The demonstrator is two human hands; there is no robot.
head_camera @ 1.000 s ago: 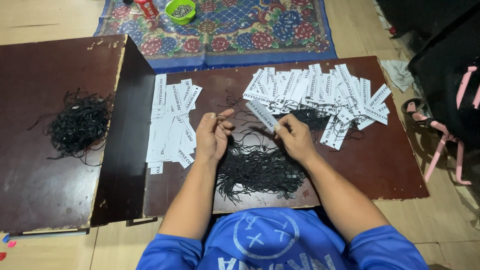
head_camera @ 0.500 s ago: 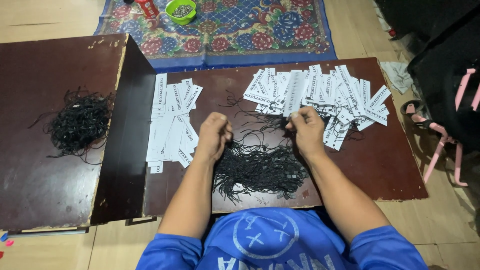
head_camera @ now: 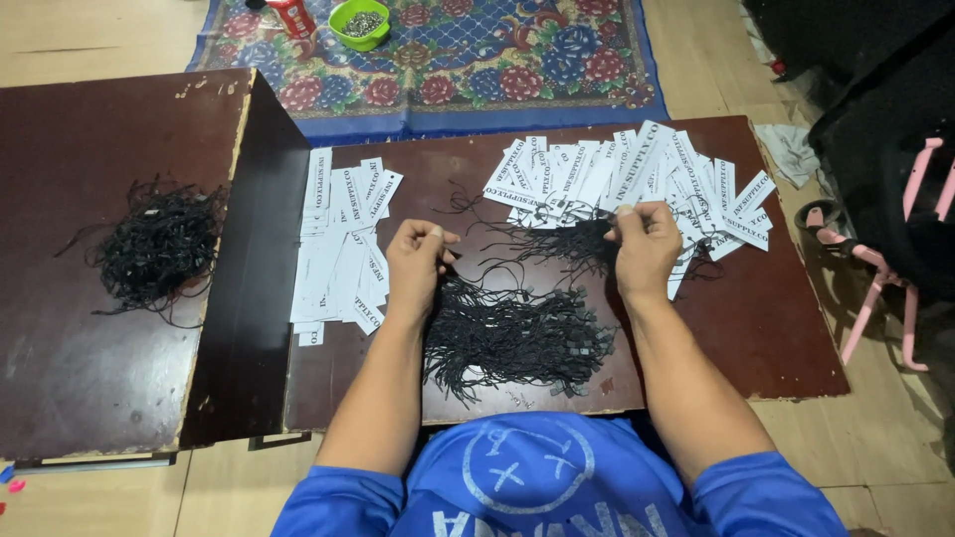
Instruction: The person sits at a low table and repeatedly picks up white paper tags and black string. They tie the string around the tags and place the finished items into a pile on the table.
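1. Left hand (head_camera: 416,259) curled into a loose fist, fingertips pinched together over the near end of a thin black string (head_camera: 517,239); knuckles up, wrist resting above the heap of black strings (head_camera: 512,338).
2. Right hand (head_camera: 647,249) likewise closed, thumb and fingers pinched at the top of the fist, seemingly on the far end of the same string and the edge of a white paper tag (head_camera: 637,204); grip too small to read for sure.
3. String stretched roughly level between the two hands, over the dark low table (head_camera: 796,338).
4. Heap of black strings lying on the table just in front of the body, between the forearms, touching the left wrist.
5. Loose spread of white paper tags (head_camera: 617,174) fanned out beyond the right hand, overlapping one another.
6. Tidier batch of tags (head_camera: 343,249) laid in rows just left of the left hand.
7. Second tangle of black strings (head_camera: 154,249) well apart on the adjoining dark board (head_camera: 90,378) to the left.
8. Patterned rug (head_camera: 477,60) beyond the table, bearing a green bowl (head_camera: 360,20) and a red container (head_camera: 294,17).
9. Pink frame (head_camera: 885,288) on the floor at far right.
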